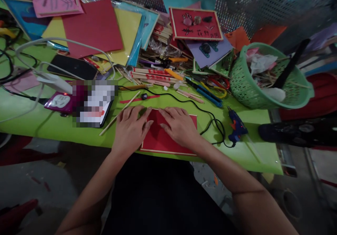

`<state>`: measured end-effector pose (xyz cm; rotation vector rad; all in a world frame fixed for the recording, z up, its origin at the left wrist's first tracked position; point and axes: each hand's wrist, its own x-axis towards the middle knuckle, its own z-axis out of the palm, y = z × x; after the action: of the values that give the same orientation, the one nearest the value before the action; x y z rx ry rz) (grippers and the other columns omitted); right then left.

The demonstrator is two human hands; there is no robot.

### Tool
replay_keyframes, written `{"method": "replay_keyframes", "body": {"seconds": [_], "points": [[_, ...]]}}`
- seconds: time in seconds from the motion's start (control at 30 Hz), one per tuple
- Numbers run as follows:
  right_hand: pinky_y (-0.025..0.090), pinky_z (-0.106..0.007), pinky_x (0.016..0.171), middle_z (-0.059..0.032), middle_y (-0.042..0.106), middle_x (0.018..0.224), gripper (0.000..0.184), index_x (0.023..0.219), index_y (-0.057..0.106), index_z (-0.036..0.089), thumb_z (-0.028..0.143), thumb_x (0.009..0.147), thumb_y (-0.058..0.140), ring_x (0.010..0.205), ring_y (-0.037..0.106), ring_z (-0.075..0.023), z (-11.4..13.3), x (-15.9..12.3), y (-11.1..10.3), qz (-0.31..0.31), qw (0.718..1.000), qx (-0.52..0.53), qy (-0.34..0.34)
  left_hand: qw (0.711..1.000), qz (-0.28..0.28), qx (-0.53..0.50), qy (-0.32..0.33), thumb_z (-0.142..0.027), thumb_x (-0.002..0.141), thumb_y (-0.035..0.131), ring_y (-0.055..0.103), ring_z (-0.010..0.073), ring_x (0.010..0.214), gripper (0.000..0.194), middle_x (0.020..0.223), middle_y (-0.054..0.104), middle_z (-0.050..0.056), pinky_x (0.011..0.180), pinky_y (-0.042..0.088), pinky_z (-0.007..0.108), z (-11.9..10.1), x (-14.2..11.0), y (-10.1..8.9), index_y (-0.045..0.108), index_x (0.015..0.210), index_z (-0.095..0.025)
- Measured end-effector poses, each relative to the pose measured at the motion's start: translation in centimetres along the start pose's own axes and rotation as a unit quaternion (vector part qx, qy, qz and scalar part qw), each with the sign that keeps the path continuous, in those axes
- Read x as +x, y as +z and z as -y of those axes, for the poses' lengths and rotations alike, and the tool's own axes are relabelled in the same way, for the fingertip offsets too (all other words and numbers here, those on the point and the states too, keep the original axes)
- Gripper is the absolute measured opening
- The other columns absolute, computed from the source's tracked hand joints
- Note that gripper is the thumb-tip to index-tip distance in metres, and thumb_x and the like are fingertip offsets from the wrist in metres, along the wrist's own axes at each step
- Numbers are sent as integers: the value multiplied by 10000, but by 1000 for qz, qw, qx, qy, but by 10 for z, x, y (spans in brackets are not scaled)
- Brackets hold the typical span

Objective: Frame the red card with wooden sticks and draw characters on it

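A red card (159,138) edged with thin pale wooden sticks lies at the front edge of the green table. My left hand (131,128) rests over its left side, fingers stretched forward, with the index fingertip at the far edge stick. Over the right part lies my right hand (180,124), its fingers also extended to that far edge. Both thumbs point inward above the card, and the fingers cover much of the far stick. A loose wooden stick (119,113) lies slantwise beside my left hand. Right of the card sits a blue glue gun (236,126) with its black cord.
A phone (96,103) and a purple box (61,99) with cables are at left. Behind lie bundled sticks (155,75), a blue cutter (206,93), coloured sheets (92,27) and a framed red picture (196,23). A green basket (237,84) stands at right.
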<state>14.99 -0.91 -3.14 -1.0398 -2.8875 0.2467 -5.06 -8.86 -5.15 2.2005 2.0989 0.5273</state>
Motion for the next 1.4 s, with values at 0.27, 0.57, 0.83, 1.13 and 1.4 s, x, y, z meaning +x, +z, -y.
{"method": "replay_keyframes", "body": {"seconds": [0.27, 0.57, 0.83, 1.13, 1.4], "points": [[381, -461, 1097, -178, 605, 1425, 517, 1525, 470, 121, 353, 1063, 450, 1298, 526, -307, 5, 1, 3, 9, 1000, 5, 13, 1000, 6, 18, -1, -405, 1037, 477, 517, 364, 1287, 456, 1389, 625, 123, 1067, 399, 556, -1, 2, -1, 585, 1455, -257], [391, -476, 1095, -142, 585, 1452, 502, 1530, 482, 200, 394, 1071, 421, 1321, 507, -301, -21, -28, -8, -62, 996, 26, 54, 999, -20, 20, 34, -443, 1047, 451, 476, 364, 1349, 542, 1481, 582, 114, 1129, 353, 544, 3, -2, 2, 474, 1539, -219], [423, -468, 1013, -144, 644, 1328, 459, 1462, 563, 189, 363, 1062, 421, 1232, 556, -307, -59, -80, -5, -106, 984, 8, 142, 996, 27, 5, 84, -454, 1056, 409, 459, 357, 1386, 572, 1544, 529, 100, 1171, 302, 545, 1, 1, 2, 417, 1574, -211], [416, -459, 1006, -122, 641, 1358, 455, 1464, 562, 190, 361, 1060, 440, 1234, 537, -301, -58, -82, -3, -54, 987, 5, 150, 995, 53, 10, 81, -474, 1051, 390, 468, 370, 1365, 585, 1528, 547, 101, 1147, 312, 556, 0, 4, 1, 424, 1572, -209], [402, -467, 1028, -120, 654, 1370, 488, 1499, 520, 163, 357, 1054, 473, 1237, 545, -301, -53, -82, -2, -52, 987, -24, 147, 996, 51, 4, 69, -471, 1041, 413, 482, 367, 1347, 561, 1511, 573, 75, 1145, 302, 557, -1, 7, 0, 457, 1554, -249]]}}
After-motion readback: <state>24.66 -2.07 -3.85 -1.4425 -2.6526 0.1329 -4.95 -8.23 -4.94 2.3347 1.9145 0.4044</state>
